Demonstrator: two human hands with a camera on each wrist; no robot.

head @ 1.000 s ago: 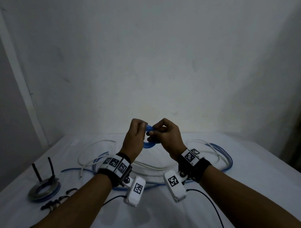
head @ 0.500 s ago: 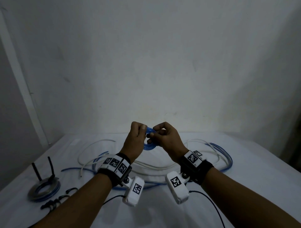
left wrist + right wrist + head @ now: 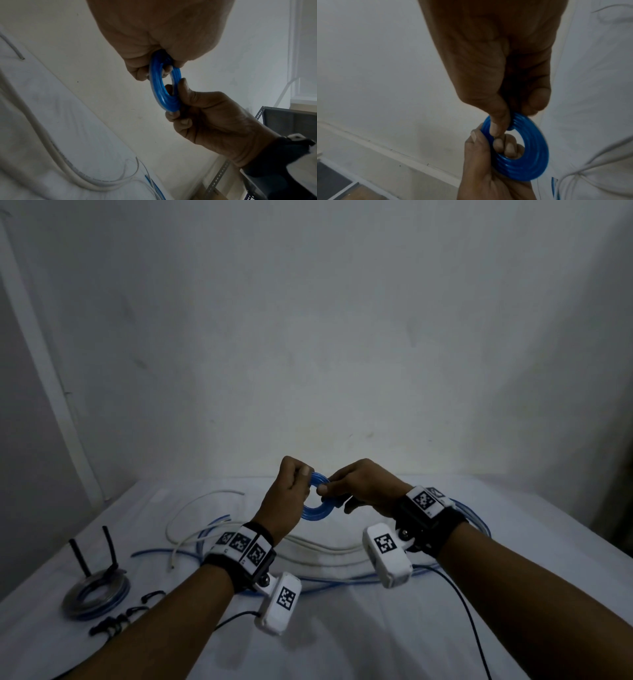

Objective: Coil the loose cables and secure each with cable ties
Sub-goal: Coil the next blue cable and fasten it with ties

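A small blue cable coil [image 3: 317, 510] is held up above the white table [image 3: 342, 628]. My left hand [image 3: 301, 484] grips its upper left part, fingers curled through the ring. My right hand [image 3: 329, 489] pinches the upper right side between thumb and fingers. In the left wrist view the blue coil [image 3: 164, 86] stands edge-on between my left hand [image 3: 159, 65] above and my right hand [image 3: 185, 102] below. The right wrist view shows the blue coil [image 3: 527, 166] with my right hand [image 3: 503, 121] pinching its top and my left hand [image 3: 488, 148] hooked through it.
Loose white cables [image 3: 308, 546] and blue cables [image 3: 472, 515] sprawl across the table behind my wrists. At the left lies a tied grey and blue coil [image 3: 96, 594] with two black tie tails sticking up. Several black cable ties [image 3: 116, 618] lie near it. A plain wall stands close behind.
My right hand has slid to the right along the coil and the hands have drawn apart. The blue ring now shows more fully, hanging lower between them.
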